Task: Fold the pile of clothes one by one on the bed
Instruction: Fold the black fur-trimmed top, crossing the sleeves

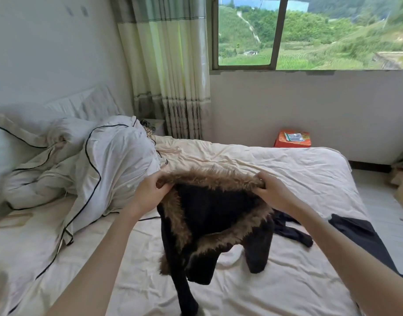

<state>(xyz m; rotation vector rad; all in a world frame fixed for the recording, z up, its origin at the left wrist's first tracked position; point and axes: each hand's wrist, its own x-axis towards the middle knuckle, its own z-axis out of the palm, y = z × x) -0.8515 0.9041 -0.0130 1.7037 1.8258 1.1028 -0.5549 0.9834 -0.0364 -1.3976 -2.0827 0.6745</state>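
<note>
Both hands are closed on the brown fur trim (209, 179) of a black coat (216, 215): the left hand (150, 192) pinches one end of the trim, the right hand (272, 193) grips the other, and the coat hangs between them with its lower part resting on the cream bed sheet (275, 165). Just right of it lies another black garment (291, 231), and more dark cloth (355, 231) sits at the bed's right edge. A white duvet with dark piping (97, 160) is heaped to the left. The coat looks heavy and its fur slippery, so I judge that it could slump unevenly when laid down, bunching the sleeves underneath. An orange box (293, 139) beyond the bed carries print too small to read.
</note>
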